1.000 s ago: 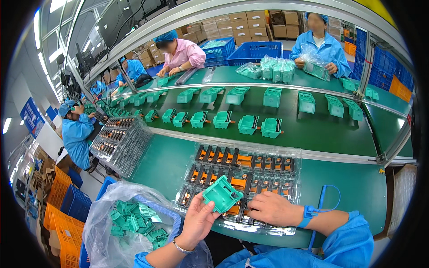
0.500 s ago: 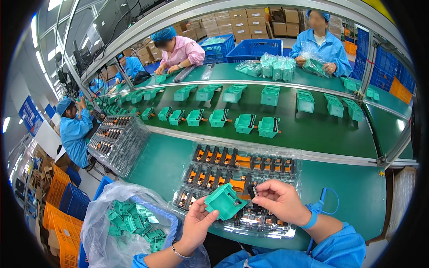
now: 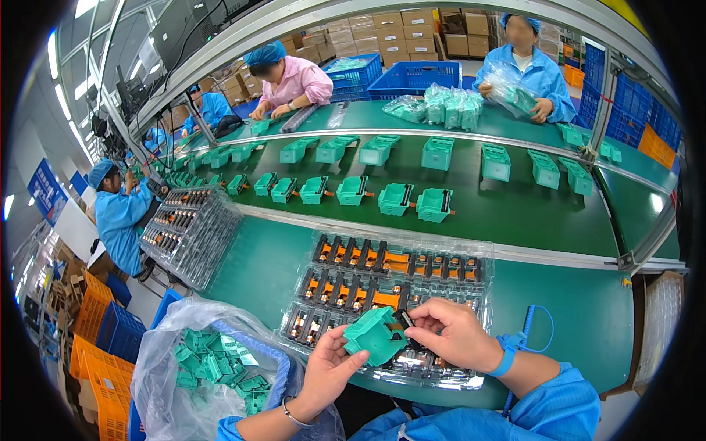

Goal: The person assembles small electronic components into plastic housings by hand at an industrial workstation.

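My left hand point(image 3: 331, 371) grips a hollow green plastic housing point(image 3: 373, 338) by its left side, thumb along the near edge. Between the thumb and fingers of my right hand point(image 3: 454, 334) is a small black part point(image 3: 404, 320), held against the housing's right edge. My fingers partly cover where the two meet. Beneath both hands lies a clear plastic tray point(image 3: 448, 380) with rows of black and orange parts point(image 3: 393, 262). A blue strap point(image 3: 506, 360) with a coiled cord circles my right wrist.
A plastic-lined bin point(image 3: 283, 367) of green pieces stands at left, near stacked trays point(image 3: 195, 239). Beyond the bench, a belt point(image 3: 507, 213) carries two rows of green housings point(image 3: 434, 204). Several co-workers point(image 3: 526, 77) sit around it. A metal frame post point(image 3: 651, 239) rises at right.
My right hand has brought the black part left and down against the housing, which my left hand has turned slightly. The housings on the belt have shifted a little to the left.
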`<state>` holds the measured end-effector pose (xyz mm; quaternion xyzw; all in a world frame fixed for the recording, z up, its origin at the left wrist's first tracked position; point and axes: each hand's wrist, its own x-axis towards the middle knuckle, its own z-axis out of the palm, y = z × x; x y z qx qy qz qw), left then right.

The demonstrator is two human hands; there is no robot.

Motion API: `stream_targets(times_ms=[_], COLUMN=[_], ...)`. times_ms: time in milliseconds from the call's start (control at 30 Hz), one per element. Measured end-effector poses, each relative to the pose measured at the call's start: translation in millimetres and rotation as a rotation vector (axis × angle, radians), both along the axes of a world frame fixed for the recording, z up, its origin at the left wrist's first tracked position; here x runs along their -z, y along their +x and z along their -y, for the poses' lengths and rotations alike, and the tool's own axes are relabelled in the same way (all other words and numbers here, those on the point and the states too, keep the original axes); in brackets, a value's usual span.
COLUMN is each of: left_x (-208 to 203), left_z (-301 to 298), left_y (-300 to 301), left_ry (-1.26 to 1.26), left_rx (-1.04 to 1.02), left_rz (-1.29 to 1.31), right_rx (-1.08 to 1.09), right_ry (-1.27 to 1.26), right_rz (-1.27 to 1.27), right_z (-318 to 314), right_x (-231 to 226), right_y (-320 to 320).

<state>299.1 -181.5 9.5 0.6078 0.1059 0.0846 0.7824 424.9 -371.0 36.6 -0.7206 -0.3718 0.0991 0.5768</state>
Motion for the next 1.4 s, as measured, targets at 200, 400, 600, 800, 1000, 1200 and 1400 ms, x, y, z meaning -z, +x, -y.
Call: stream_targets(times_ms=[200, 400, 600, 800, 1000, 1200, 1400], left_x=[-0.1, 0.4, 0.1, 2.4, 2.8, -1.7, -0.4], left_z=[2.4, 2.0, 3.3, 3.0, 7.6, 9.5, 9.0], left_y=[-0.4, -0.5, -2.3, -3.2, -4.8, -8.5, -6.4], left_ry=[-0.007, -0.007, 0.035, 0.025, 0.025, 0.049, 0.011], left_rx=[0.02, 0.047, 0.032, 0.066, 0.035, 0.083, 0.083], left_rz=[0.017, -0.001, 0.003, 0.008, 0.037, 0.032, 0.03], right_rx=[-0.029, -0.12, -0.115, -0.136, -0.161, -0.172, -0.116], right_ry=[-0.063, 0.018, -0.072, -0.096, 0.017, -0.158, -0.068], right_rz=[-0.076, -0.397, -0.337, -0.322, -0.322, -0.293, -0.266], right_z=[-1.3, -4.0, -4.4, -3.1, -4.8, -1.7, -1.8], right_x=[10.9, 24.1, 25.4, 31.6, 36.4, 24.6, 26.7], right_y=[5.0, 7.4, 6.0, 6.8, 5.2, 4.8, 1.7])
